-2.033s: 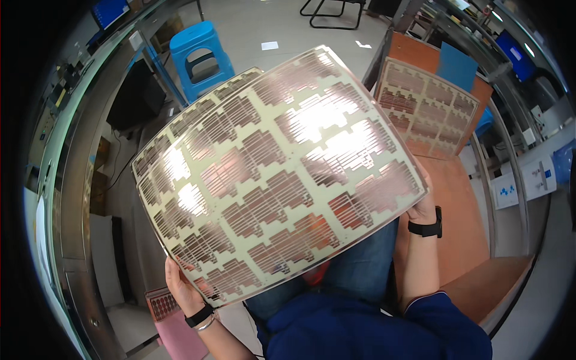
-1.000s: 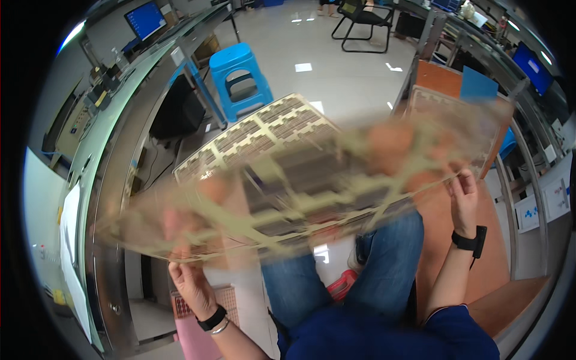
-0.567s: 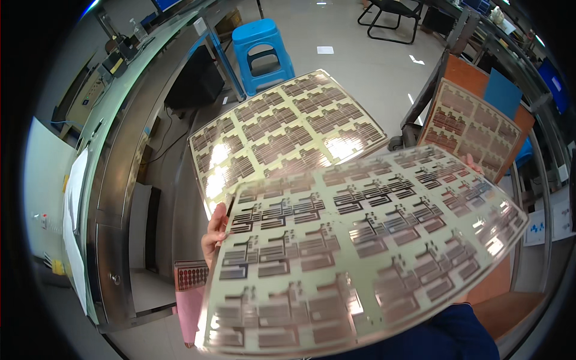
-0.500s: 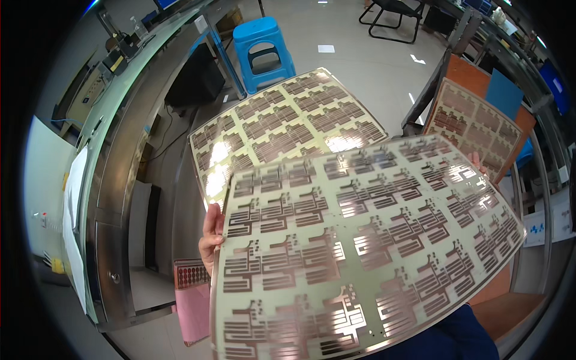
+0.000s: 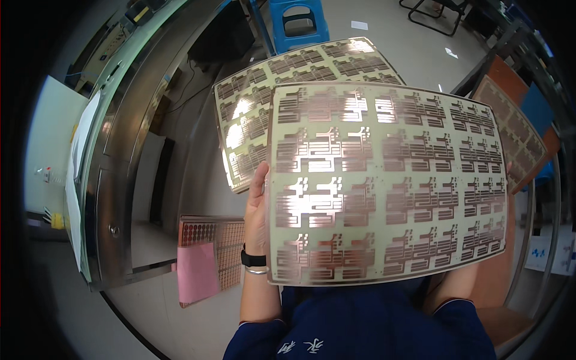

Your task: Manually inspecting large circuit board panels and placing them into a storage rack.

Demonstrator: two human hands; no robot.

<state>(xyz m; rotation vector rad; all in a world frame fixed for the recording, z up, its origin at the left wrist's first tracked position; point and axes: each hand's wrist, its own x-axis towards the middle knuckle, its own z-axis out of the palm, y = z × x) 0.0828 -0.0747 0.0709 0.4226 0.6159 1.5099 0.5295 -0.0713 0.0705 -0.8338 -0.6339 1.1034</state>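
A large circuit board panel [image 5: 379, 180], pale green with rows of shiny copper traces, is held up in front of my body. Its left edge is gripped by my left hand [image 5: 258, 195], the fingers closed along the rim; a black band and a silver bracelet circle that wrist. At the opposite edge only a sliver of my right hand [image 5: 510, 170] shows, the rest being hidden behind the panel. Beyond it, a second circuit board panel [image 5: 249, 120] of similar pattern lies tilted, partly covered by the held one.
To the right, another copper-patterned panel [image 5: 510, 123] leans against orange and blue boards [image 5: 536, 108]. Low on the left stand perforated panels with a pink sheet [image 5: 198, 273]. A metal-framed workbench [image 5: 123, 150] runs along the left. A blue stool [image 5: 300, 30] stands behind.
The held panel has swung from a slant to nearly level and risen in view, exposing my left wrist and both forearms. The surroundings have shifted as my head moved.
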